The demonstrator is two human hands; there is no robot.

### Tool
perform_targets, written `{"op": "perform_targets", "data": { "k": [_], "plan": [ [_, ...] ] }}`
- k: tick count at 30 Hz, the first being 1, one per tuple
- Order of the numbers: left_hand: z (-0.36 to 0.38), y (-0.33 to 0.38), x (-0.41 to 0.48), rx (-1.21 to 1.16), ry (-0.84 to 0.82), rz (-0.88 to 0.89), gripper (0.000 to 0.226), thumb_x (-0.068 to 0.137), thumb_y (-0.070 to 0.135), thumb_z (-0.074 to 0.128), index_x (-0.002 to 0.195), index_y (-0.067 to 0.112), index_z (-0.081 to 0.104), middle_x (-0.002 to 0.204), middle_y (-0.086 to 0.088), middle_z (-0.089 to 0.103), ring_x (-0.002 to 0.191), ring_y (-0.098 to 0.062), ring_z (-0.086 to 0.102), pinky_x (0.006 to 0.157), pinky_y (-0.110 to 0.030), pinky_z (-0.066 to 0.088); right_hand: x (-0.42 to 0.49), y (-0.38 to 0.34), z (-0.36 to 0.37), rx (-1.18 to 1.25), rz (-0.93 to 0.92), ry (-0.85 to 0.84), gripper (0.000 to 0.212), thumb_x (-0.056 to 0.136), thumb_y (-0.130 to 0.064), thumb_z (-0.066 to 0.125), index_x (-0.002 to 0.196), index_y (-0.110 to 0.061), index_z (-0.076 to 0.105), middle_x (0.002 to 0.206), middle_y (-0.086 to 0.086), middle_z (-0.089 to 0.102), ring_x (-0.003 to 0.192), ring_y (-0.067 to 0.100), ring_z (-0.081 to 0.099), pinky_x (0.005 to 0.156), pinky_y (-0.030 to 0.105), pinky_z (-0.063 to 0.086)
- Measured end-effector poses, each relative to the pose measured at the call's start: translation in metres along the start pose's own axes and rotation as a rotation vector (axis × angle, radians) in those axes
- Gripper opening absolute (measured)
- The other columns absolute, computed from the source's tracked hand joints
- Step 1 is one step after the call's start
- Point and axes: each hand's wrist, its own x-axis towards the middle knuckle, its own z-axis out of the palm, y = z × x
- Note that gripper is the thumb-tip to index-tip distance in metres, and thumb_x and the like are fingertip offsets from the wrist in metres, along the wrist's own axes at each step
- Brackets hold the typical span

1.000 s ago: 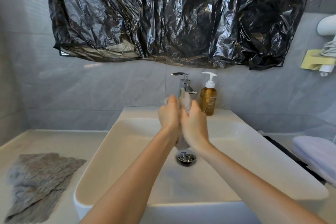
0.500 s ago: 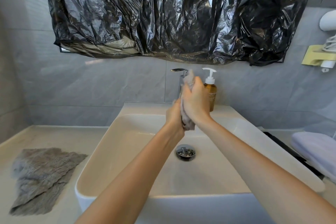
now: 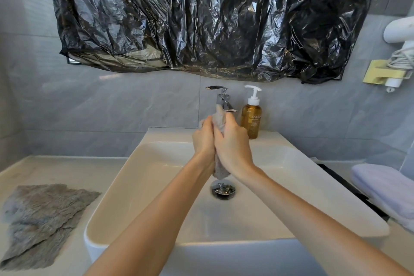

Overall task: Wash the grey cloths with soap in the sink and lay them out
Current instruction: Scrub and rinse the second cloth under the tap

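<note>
Grey cloths appear in two places: a bunched cloth [image 3: 220, 120] squeezed between the left hand [image 3: 202, 139] and the right hand [image 3: 233, 143] over the sink [image 3: 107, 206], and a flat cloth [image 3: 42, 219] laid on the counter [image 3: 67, 170] to the sink's left.

Largest in view is a crinkled black plastic sheet [image 3: 212, 18] hung across the grey tiled wall above the basin. Below it sits the wide white rectangular sink, set on the pale counter. The flat cloth lies spread out and wrinkled near the counter's front left, well apart from the basin, with one corner pointing toward it. At the far right, a folded lilac towel [image 3: 385, 188] rests on the counter beside the sink.

Two bare forearms reach forward from the bottom edge and meet over the middle of the basin. Both hands are pressed together, backs facing the camera, with fingers curled tightly round the bunched cloth. One end of it sticks up above the knuckles, in front of the tap [image 3: 223, 98]; the other end hangs below the wrists, just above the drain plug [image 3: 223, 188].

An amber soap bottle [image 3: 251, 119] with a white pump stands upright on the sink's back ledge, just right of the chrome tap. The round chrome drain plug sits in the basin floor, directly below the hands.
</note>
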Motion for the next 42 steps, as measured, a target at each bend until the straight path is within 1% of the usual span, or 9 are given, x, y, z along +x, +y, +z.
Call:
{"op": "perform_targets", "data": {
  "k": [6,10,14,19,24,29,33,36,42],
  "plan": [
    [0.006,0.0,-0.006,-0.001,-0.138,-0.116,0.04,0.093,0.043,0.054,0.107,0.007,0.067,0.081,-0.011,0.071,0.07,-0.023,0.068,0.065,-0.031,0.055,0.017,0.014,-0.009,0.17,0.176,0.275,0.014,0.101,-0.021,0.046,0.099,-0.008,0.051,0.072,-0.005,0.049,0.07,0.019,0.054,0.055,0.024,0.03],
    [-0.008,0.011,0.009,-0.167,-0.119,-0.102,0.062,0.089,0.056,0.054,0.117,0.002,0.063,0.101,-0.017,0.068,0.093,-0.029,0.066,0.09,-0.041,0.054,-0.012,0.021,-0.005,0.306,-0.02,-0.111,0.011,0.098,-0.022,0.054,0.099,-0.012,0.058,0.082,0.0,0.066,0.073,0.004,0.062,0.064,0.021,0.048],
    [-0.012,0.016,0.015,-0.217,-0.114,-0.04,0.058,0.085,0.061,0.056,0.118,0.013,0.06,0.11,-0.014,0.068,0.098,-0.026,0.067,0.091,-0.043,0.053,0.015,0.058,-0.034,0.496,0.293,-0.028,0.012,0.098,-0.024,0.053,0.095,-0.017,0.062,0.088,-0.001,0.064,0.082,0.002,0.06,0.067,0.017,0.044],
    [-0.019,0.024,0.016,-0.011,0.029,0.152,0.031,0.09,0.049,0.059,0.108,0.023,0.057,0.103,0.003,0.066,0.097,-0.013,0.064,0.079,-0.027,0.053,0.017,0.091,-0.047,0.316,0.519,-0.123,0.03,0.092,-0.032,0.061,0.115,-0.015,0.055,0.11,0.004,0.063,0.102,0.023,0.061,0.083,0.038,0.052],
    [-0.019,0.019,0.015,0.171,-0.259,-0.013,0.034,0.084,0.047,0.066,0.102,0.018,0.069,0.101,-0.008,0.072,0.095,-0.019,0.068,0.09,-0.035,0.053,0.021,0.081,-0.046,0.282,0.361,-0.344,0.054,0.084,-0.015,0.07,0.133,-0.02,0.048,0.127,-0.003,0.055,0.118,0.016,0.052,0.093,0.03,0.046],
    [-0.016,0.021,0.01,0.211,-0.341,-0.006,0.039,0.083,0.041,0.069,0.111,0.015,0.07,0.102,-0.008,0.074,0.098,-0.022,0.069,0.088,-0.035,0.054,0.025,0.066,-0.029,0.516,0.39,-0.622,0.019,0.098,-0.027,0.052,0.111,-0.022,0.065,0.113,-0.003,0.069,0.109,0.013,0.062,0.096,0.03,0.047],
    [-0.027,0.019,0.018,0.292,-0.14,0.128,0.022,0.081,0.028,0.075,0.095,0.013,0.068,0.09,-0.004,0.072,0.086,-0.019,0.067,0.064,-0.027,0.054,0.028,0.072,-0.023,0.468,0.286,-0.35,0.02,0.1,-0.026,0.05,0.089,-0.018,0.065,0.084,-0.004,0.067,0.079,0.005,0.059,0.065,0.012,0.045],
    [-0.03,0.009,0.025,0.477,0.014,0.303,0.021,0.079,0.036,0.077,0.083,0.017,0.067,0.078,0.0,0.068,0.074,-0.018,0.063,0.059,-0.033,0.053,0.035,0.081,-0.026,0.493,0.249,-0.114,0.033,0.098,-0.028,0.053,0.087,0.002,0.059,0.08,0.021,0.061,0.074,0.016,0.054,0.068,0.03,0.043],
    [-0.014,-0.006,0.013,0.572,0.082,0.315,0.038,0.092,0.047,0.055,0.065,0.021,0.057,0.066,-0.007,0.058,0.071,-0.022,0.057,0.063,-0.035,0.047,0.01,0.059,-0.014,0.301,0.128,-0.011,0.036,0.101,-0.031,0.047,0.068,-0.015,0.045,0.06,-0.004,0.044,0.056,0.01,0.039,0.055,0.027,0.031]
  ]
}}
